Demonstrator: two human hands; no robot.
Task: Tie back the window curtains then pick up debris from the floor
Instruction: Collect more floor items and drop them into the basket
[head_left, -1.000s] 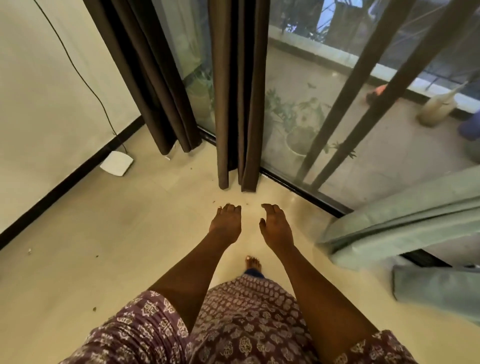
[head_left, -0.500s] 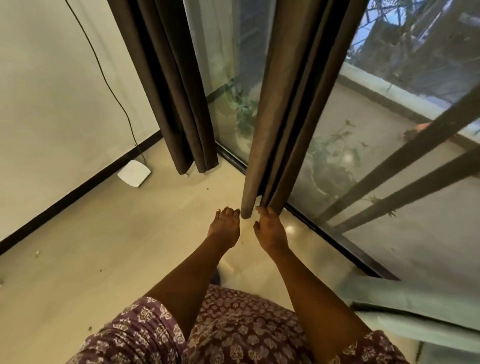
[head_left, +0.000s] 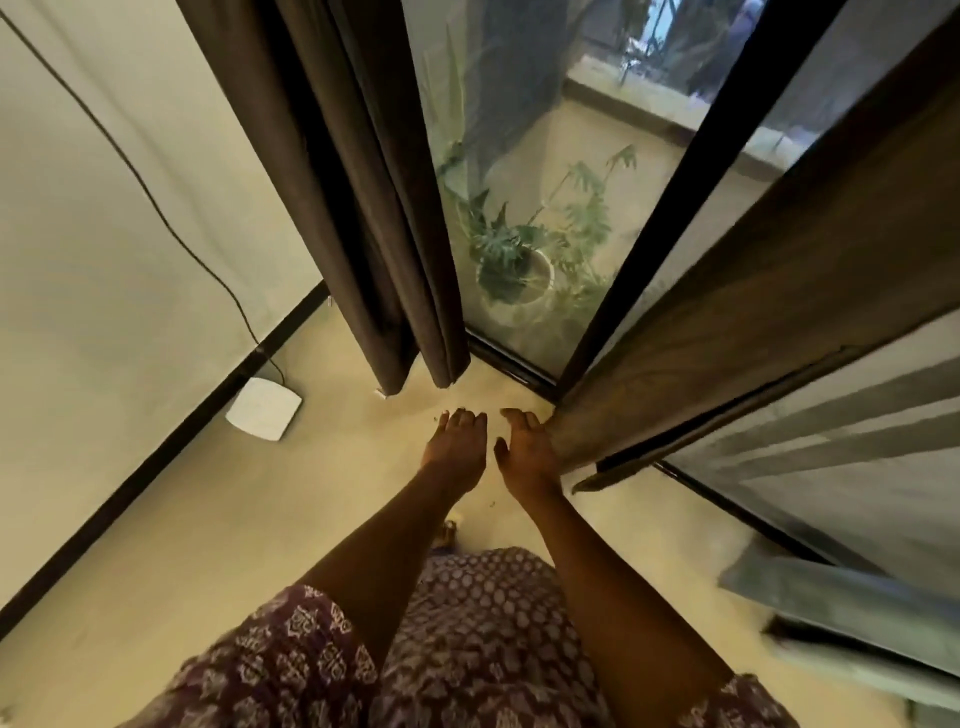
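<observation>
Just right of the right hand (head_left: 525, 453) fingers (head_left: 521, 419), the curtain (head_left: 727, 332).

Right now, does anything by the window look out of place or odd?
Yes. The right curtain slants sideways instead of hanging straight, its hem against the right hand. Small specks of debris lie on the floor near both hands.

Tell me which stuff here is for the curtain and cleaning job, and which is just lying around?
For the job:
- dark brown fabric curtain on the left
- dark brown fabric curtain on the right, beside the right hand
- left hand
- small dark crumbs on the cream floor

Just lying about:
- flat white box by the wall
- thin black cable
- green potted plant outside
</observation>
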